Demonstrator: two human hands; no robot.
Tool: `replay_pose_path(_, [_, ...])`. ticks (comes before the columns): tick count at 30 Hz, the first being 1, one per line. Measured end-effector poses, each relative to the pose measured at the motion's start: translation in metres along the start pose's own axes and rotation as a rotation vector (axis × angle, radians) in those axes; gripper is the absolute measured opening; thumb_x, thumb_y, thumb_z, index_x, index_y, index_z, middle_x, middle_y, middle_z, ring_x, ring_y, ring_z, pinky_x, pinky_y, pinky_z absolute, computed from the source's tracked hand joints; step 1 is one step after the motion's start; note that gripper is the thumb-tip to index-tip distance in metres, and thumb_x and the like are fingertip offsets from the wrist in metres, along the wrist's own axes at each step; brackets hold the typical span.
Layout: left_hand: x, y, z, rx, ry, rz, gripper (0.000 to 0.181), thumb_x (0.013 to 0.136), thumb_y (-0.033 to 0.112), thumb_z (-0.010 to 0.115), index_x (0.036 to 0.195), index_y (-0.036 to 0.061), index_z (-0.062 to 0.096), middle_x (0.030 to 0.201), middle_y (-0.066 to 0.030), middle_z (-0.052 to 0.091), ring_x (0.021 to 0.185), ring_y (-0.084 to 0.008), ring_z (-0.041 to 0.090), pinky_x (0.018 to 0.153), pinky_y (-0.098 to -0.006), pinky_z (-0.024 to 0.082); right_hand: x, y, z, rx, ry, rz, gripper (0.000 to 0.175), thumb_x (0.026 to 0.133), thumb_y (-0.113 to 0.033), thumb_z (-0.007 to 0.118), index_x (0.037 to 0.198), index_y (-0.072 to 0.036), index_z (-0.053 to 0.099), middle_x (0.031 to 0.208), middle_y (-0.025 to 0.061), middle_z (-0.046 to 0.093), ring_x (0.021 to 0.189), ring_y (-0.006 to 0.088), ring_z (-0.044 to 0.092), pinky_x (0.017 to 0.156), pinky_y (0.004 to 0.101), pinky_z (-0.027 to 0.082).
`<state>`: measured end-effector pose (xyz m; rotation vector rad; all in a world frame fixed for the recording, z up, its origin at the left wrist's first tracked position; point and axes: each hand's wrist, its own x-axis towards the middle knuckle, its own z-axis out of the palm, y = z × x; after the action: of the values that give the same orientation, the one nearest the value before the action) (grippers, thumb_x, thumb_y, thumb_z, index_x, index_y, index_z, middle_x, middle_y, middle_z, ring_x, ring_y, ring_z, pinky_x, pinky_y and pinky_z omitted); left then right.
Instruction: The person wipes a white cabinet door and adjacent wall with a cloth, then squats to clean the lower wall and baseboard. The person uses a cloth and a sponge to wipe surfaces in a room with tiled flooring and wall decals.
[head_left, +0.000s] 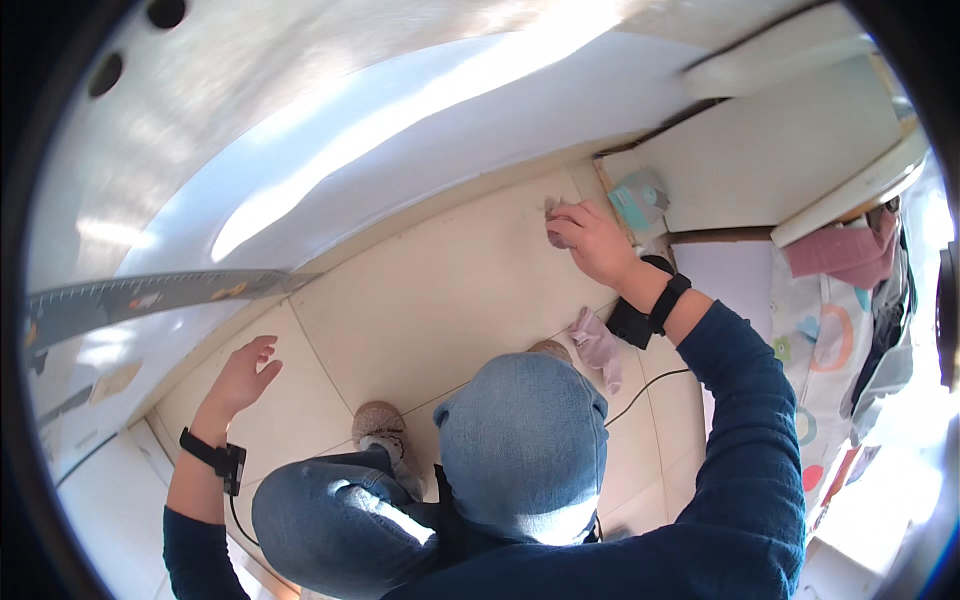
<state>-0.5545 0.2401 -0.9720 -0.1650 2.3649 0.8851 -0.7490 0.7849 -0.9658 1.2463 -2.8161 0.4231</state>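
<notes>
My right hand (596, 240) is out over the tiled floor (450, 277), its fingers closed around a small mauve thing (557, 238), maybe cloth; most of it is hidden by the fingers. Below that hand, a crumpled pale pink sock or cloth (598, 345) lies on the tiles, beside a black object (628, 324) partly covered by my wrist. My left hand (244, 375) hangs to the left, empty, with fingers loosely apart, close to the foot of the white wall (360, 157).
A teal and grey box (639, 199) stands by the white cabinet panel (772, 142). Folded pink fabric (844, 251) and a patterned cloth (821, 337) are at right. A black cable (646, 391) crosses the floor. A grey strip with ruler marks (157, 294) runs along the wall.
</notes>
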Motion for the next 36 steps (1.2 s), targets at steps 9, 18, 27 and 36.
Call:
replay_pose_path(9, [0.009, 0.031, 0.0, 0.07, -0.103, -0.042, 0.043, 0.087, 0.017, 0.067, 0.126, 0.0013, 0.054, 0.108, -0.019, 0.066, 0.099, -0.029, 0.064, 0.087, -0.0376, 0.051, -0.024, 0.031, -0.044, 0.979, 0.3, 0.952, 0.032, 0.083, 0.002, 0.041, 0.109, 0.004, 0.06, 0.081, 0.0122, 0.064, 0.069, 0.0215, 0.068, 0.058, 0.0314, 0.054])
replay_pose_path(18, [0.067, 0.082, 0.017, 0.096, -0.164, 0.07, 0.044, 0.087, 0.019, 0.067, 0.126, 0.0032, 0.055, 0.109, -0.0184, 0.066, 0.101, -0.0293, 0.063, 0.088, -0.0376, 0.05, -0.059, 0.177, -0.008, -0.04, 0.252, 0.713, 0.042, 0.08, -0.008, 0.058, 0.122, -0.004, 0.057, 0.13, 0.0193, 0.053, 0.113, 0.0378, 0.054, 0.096, 0.0438, 0.044])
replay_pose_path(27, [0.08, 0.106, 0.037, 0.157, -0.244, 0.019, 0.043, 0.088, 0.021, 0.066, 0.126, 0.0039, 0.055, 0.111, -0.0186, 0.065, 0.103, -0.0311, 0.062, 0.09, -0.0387, 0.05, -0.07, 0.188, 0.016, -0.138, -0.179, 0.749, 0.084, 0.074, -0.029, 0.074, 0.145, -0.008, 0.033, 0.148, 0.0228, 0.032, 0.13, 0.0425, 0.038, 0.109, 0.046, 0.029])
replay_pose_path(36, [0.095, 0.128, 0.057, 0.153, -0.28, 0.142, 0.043, 0.088, 0.021, 0.065, 0.126, 0.0037, 0.055, 0.113, -0.0191, 0.065, 0.107, -0.0333, 0.061, 0.091, -0.0404, 0.049, -0.063, 0.169, 0.035, -0.41, -0.101, 0.648, 0.056, 0.076, -0.011, 0.069, 0.129, -0.008, 0.051, 0.137, 0.021, 0.046, 0.115, 0.0396, 0.05, 0.098, 0.0451, 0.04])
